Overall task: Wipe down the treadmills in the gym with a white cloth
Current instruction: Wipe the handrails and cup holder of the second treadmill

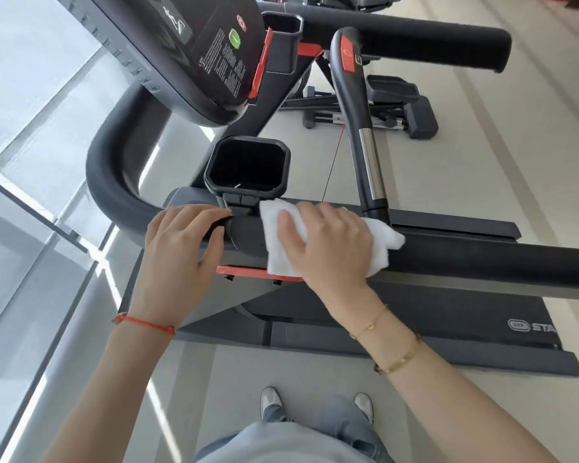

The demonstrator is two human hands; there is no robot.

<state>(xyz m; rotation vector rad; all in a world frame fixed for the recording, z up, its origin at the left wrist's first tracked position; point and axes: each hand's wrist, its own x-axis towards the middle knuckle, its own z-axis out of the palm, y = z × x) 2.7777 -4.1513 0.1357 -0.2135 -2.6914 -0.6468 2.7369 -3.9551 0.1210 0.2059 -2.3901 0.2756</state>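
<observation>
I stand beside a black treadmill (448,315), seen from its side. My right hand (328,242) presses a white cloth (281,248) flat onto the near handrail (482,265), at the joint just below the square cup holder (248,165). The fingers lie spread over the cloth, which sticks out on both sides of the hand. My left hand (181,248) rests on the same rail to the left of the cloth, fingertips touching the cup holder's bracket. The console (194,51) tilts above at top left.
A glass wall (30,195) runs along the left. The far handrail (415,38) and a grip bar with a red button (351,78) lie beyond. Another exercise machine (381,105) stands on the pale floor behind. My shoes (271,402) are close to the treadmill's side rail.
</observation>
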